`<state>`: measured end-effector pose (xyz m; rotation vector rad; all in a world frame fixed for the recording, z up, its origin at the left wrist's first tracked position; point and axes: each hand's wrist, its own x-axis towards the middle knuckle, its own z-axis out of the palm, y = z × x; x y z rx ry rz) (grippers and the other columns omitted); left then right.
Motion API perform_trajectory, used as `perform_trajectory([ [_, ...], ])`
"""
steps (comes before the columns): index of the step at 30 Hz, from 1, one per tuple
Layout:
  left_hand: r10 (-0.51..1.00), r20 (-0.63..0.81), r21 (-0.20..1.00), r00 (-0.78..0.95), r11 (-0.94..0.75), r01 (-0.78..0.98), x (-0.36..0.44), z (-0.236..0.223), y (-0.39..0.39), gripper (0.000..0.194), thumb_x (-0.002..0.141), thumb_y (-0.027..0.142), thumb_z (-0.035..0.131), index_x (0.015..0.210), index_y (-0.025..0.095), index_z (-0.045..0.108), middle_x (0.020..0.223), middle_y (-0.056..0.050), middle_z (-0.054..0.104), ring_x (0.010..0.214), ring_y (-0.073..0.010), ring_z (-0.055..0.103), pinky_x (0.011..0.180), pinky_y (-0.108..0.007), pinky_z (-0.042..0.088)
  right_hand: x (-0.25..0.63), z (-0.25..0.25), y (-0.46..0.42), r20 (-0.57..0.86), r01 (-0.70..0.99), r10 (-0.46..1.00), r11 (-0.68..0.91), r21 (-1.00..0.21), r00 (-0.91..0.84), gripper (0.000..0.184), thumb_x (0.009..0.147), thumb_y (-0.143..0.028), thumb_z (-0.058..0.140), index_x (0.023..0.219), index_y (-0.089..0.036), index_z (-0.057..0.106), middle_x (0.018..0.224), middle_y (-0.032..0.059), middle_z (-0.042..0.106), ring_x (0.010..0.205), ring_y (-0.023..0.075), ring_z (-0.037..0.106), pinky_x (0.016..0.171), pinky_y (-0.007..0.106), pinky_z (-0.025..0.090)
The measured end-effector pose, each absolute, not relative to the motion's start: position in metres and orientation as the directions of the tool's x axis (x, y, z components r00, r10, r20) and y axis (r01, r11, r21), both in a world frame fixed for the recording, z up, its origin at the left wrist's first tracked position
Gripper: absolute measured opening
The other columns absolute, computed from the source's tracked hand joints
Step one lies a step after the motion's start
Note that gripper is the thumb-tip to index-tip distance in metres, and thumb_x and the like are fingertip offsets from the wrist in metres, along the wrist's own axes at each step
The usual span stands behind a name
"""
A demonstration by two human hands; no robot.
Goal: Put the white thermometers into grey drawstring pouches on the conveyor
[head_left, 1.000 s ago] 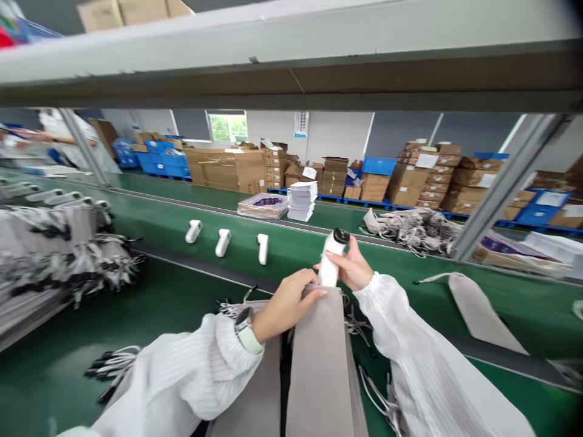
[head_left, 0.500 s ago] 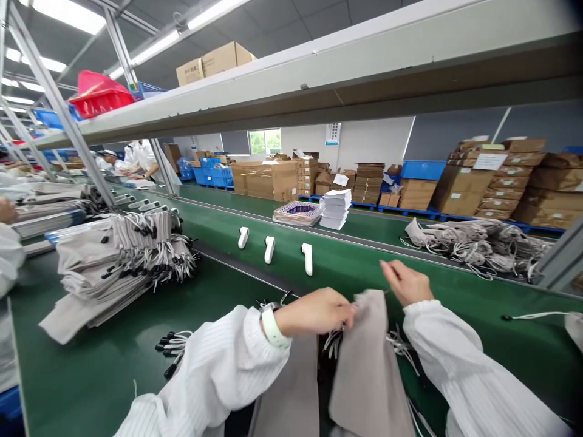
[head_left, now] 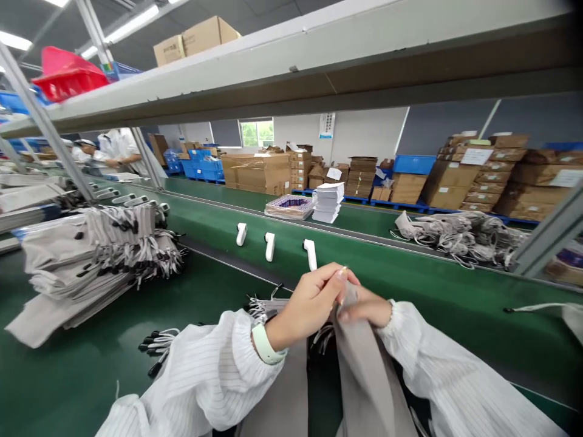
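Note:
A grey fabric drawstring pouch (head_left: 364, 370) hangs from both my hands, its top edge bunched between them. My left hand (head_left: 314, 297), with a pale green band on the wrist, pinches the upper edge. From the other side my right hand (head_left: 367, 303) grips the same edge, its thumb lying along the cloth. The fingertips of both hands meet, so part of the pouch mouth is hidden. Under my left forearm another flat grey pouch (head_left: 280, 394) lies on the green table. White cords with black ends (head_left: 159, 346) stick out beside my left sleeve.
Several white handheld devices (head_left: 270, 247) lie on the green belt (head_left: 209, 233) ahead. A tall pile of grey pouches (head_left: 91, 267) stands left, a looser heap (head_left: 460, 233) right. Stacked white paper (head_left: 328, 203) sits behind the belt. A shelf (head_left: 273, 79) spans overhead. Co-workers (head_left: 122, 152) stand far left.
My right hand, which was apart from the pouch, has come left and taken hold of its top edge beside my left hand. The view has shifted, moving the surroundings leftward.

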<state>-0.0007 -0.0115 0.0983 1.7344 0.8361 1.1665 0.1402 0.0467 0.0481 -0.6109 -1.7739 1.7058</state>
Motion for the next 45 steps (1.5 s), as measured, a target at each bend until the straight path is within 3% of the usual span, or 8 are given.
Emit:
perform_trajectory([
  [3,0.808,0.397,0.753,0.435,-0.558,0.348,0.001,0.083,-0.009,0.029,0.089,0.034,0.032,0.086,0.017,0.055,0.072,0.001,0.051,0.065,-0.01,0.048,0.061,-0.021,0.038,0.177,0.057,0.077,0.117,0.129,0.992,0.121,-0.984,-0.04,0.038,0.058,-0.034,0.057,0.089,-0.013,0.055,0.079,0.0052,0.06,0.071,0.0184,0.057,0.067,0.032,0.046],
  [8,0.736,0.289,0.37,0.612,-0.676,0.638,0.009,0.031,0.001,0.029,0.085,0.032,0.043,0.108,0.016,0.05,0.103,-0.006,0.055,0.096,-0.0197,0.05,0.084,-0.031,0.038,0.255,0.052,0.109,0.203,0.472,0.761,-0.15,-0.869,0.616,0.058,0.066,-0.039,0.049,0.116,-0.014,0.037,0.113,0.0157,0.048,0.104,0.0282,0.046,0.083,0.041,0.039],
  [14,0.719,0.259,0.289,0.645,-0.695,0.659,0.013,0.009,0.001,0.025,0.082,0.026,0.051,0.104,0.017,0.053,0.1,-0.007,0.054,0.096,-0.0223,0.048,0.083,-0.036,0.038,0.26,0.011,0.107,0.131,0.733,0.827,-0.397,-0.552,0.546,0.059,0.06,-0.031,0.061,0.115,-0.014,0.046,0.109,0.0194,0.049,0.104,0.0357,0.045,0.083,0.048,0.033],
  [19,0.704,0.268,0.224,0.657,-0.709,0.668,0.015,0.016,-0.005,0.019,0.082,0.018,0.05,0.1,0.015,0.054,0.096,-0.007,0.052,0.09,-0.0213,0.046,0.078,-0.034,0.039,0.203,0.012,0.104,0.229,0.954,0.972,0.12,-0.275,-0.056,0.054,0.078,-0.036,0.046,0.129,-0.028,0.03,0.109,0.0113,0.051,0.102,0.0249,0.047,0.083,0.037,0.034],
  [29,0.727,0.253,0.252,0.638,-0.687,0.682,0.014,0.015,-0.001,0.012,0.085,0.016,0.042,0.076,0.015,0.051,0.078,-0.004,0.052,0.079,-0.0194,0.044,0.073,-0.033,0.037,0.137,-0.01,0.136,0.139,0.807,0.986,0.153,-0.57,-0.089,0.022,0.073,-0.019,0.053,0.091,-0.02,0.065,0.103,0.0122,0.054,0.11,0.0294,0.041,0.093,0.046,0.026],
  [38,0.759,0.233,0.492,0.608,-0.631,0.599,0.007,0.039,0.012,0.026,0.087,0.031,0.033,0.069,0.018,0.044,0.061,0.005,0.044,0.06,-0.0096,0.043,0.055,-0.021,0.032,0.179,0.029,0.124,0.068,0.168,0.998,0.066,-0.984,0.004,0.055,0.079,-0.012,0.043,0.129,-0.021,0.022,0.089,0.0048,0.061,0.083,0.0159,0.062,0.07,0.034,0.051],
  [42,0.789,0.209,0.676,0.578,-0.544,0.498,0.006,0.052,0.009,0.026,0.085,0.037,0.037,0.072,0.017,0.047,0.065,0.005,0.044,0.057,-0.0087,0.039,0.051,-0.02,0.028,0.175,0.073,0.097,0.217,-0.434,0.944,0.092,-0.896,-0.248,0.078,0.068,-0.015,0.06,0.128,-0.031,0.013,0.086,-0.0004,0.061,0.078,0.0164,0.063,0.071,0.037,0.051],
  [45,0.78,0.225,0.739,0.584,-0.528,0.419,0.005,0.057,0.006,0.026,0.086,0.036,0.035,0.071,0.017,0.046,0.064,0.005,0.041,0.057,-0.0088,0.037,0.051,-0.02,0.027,0.17,0.093,0.082,0.277,-0.459,0.921,0.128,-0.879,-0.275,0.076,0.065,-0.019,0.065,0.123,-0.036,0.019,0.078,-0.0049,0.06,0.064,0.0145,0.063,0.063,0.036,0.053],
])
